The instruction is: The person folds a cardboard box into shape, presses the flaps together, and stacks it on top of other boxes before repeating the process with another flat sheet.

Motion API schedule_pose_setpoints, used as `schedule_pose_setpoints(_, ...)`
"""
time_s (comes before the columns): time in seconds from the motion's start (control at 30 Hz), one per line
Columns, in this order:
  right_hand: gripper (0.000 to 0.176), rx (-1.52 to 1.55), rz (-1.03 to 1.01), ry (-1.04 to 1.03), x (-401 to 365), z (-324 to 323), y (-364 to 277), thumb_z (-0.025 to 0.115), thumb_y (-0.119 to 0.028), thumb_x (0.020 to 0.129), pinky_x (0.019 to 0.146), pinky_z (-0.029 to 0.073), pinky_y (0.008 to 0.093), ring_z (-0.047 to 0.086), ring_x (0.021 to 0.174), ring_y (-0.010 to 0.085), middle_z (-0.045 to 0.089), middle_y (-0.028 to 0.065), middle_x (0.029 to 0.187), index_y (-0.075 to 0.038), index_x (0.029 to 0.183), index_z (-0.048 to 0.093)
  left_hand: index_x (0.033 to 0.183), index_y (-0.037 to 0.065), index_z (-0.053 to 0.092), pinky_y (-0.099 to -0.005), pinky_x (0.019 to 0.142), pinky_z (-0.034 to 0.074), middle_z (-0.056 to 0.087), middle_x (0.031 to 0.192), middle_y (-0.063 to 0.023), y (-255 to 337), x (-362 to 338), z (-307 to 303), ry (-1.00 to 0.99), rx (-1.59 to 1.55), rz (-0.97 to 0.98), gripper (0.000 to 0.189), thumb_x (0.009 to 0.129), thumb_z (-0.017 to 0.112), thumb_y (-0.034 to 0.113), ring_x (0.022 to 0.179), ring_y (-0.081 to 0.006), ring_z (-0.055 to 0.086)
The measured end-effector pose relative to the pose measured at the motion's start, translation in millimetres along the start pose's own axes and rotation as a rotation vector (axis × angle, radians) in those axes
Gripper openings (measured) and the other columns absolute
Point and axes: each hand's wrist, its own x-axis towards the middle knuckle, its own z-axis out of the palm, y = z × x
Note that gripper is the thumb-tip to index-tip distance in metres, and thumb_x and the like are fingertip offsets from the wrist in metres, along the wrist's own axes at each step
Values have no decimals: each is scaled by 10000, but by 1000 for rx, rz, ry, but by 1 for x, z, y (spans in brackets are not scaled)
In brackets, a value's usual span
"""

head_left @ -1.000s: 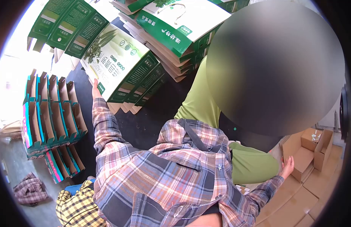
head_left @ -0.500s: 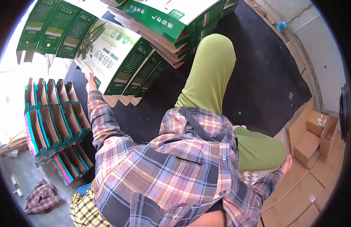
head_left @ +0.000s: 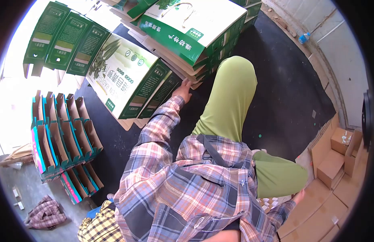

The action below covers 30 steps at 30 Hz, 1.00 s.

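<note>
My left hand is at the right end of a row of white and green gift boxes, fingers stretched toward the last box and seemingly touching its edge. The front box has a radish picture on its white face and cardboard flaps at the bottom. Low on the right, my right hand lies beside my bent knee with its fingers stretched out and nothing visible in it. Part of that hand is hard to make out.
More green and white boxes are stacked ahead. Teal open cartons stand at left. Cardboard boxes sit at right on flat cardboard. Black sheeting covers the floor. Another person's yellow checked sleeve shows at lower left.
My left hand has moved from the front box's left side to the right end of the row. My right hand has slid slightly down beside the knee. The whole view has shifted.
</note>
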Motion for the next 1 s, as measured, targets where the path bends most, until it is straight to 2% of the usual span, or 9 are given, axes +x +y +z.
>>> schedule_pose_setpoints(0.07,330,-60,144,210,-45,11,-22,572,-219,864,684,500,336,592,905,175,627,60,1062,-116,1178,572,1384,86,295,-409,880,485,203,1479,-131,5,16,-4,48,60,-106,636,805,557,74,1088,-334,560)
schedule_pose_setpoints(0.13,301,-51,189,218,-57,10,-20,561,-237,864,671,493,340,585,900,170,629,47,1042,-139,1147,588,1403,75,273,-416,751,541,195,1491,-108,-1,28,0,109,186,-253,589,846,462,49,950,-322,636)
schedule_pose_setpoints(0.27,267,-48,272,260,-63,19,-23,514,-239,880,650,499,337,583,882,169,628,35,1011,-148,1113,610,1402,47,275,-418,760,539,278,1453,-145,-31,36,17,2,312,-272,509,903,364,97,955,-319,632)
schedule_pose_setpoints(0.4,267,-26,230,237,-69,20,-21,484,-242,897,653,510,325,592,854,176,629,25,1006,-155,1115,611,1384,-22,269,-413,800,529,325,1429,-160,-45,35,22,-42,303,-265,499,903,354,82,1003,-309,616)
schedule_pose_setpoints(0.67,272,62,206,219,-63,14,14,599,-103,841,723,544,385,623,882,251,627,127,1038,6,1091,590,1376,1,297,-429,813,519,368,1396,-192,-29,26,2,-114,322,-287,489,896,361,75,957,-322,636)
schedule_pose_setpoints(0.83,339,87,232,269,-71,16,47,587,-167,847,683,541,379,621,844,242,638,119,1007,25,1125,573,1349,30,346,-441,818,514,300,1444,-151,-30,29,5,-189,309,-353,472,882,397,77,980,-334,623)
schedule_pose_setpoints(0.9,353,14,221,226,-77,14,67,581,-203,847,638,535,369,619,826,229,640,126,1022,24,1117,583,1337,57,364,-448,863,491,269,1459,-117,-22,15,7,-155,314,-175,492,858,472,83,1056,-335,579)
schedule_pose_setpoints(0.93,335,-40,184,63,-78,11,82,571,-211,850,623,526,328,618,828,217,638,134,1043,-16,1120,601,1341,93,369,-448,901,467,274,1451,-103,-19,4,10,-125,282,-46,545,828,555,108,1127,-334,523)
schedule_pose_setpoints(1.0,327,-989,-622,-283,-69,22,112,591,-265,851,686,526,272,651,874,175,663,64,1071,-95,1129,618,1345,136,394,-418,996,397,322,1417,-137,-47,-2,44,-165,124,153,613,786,643,177,1231,-352,413)
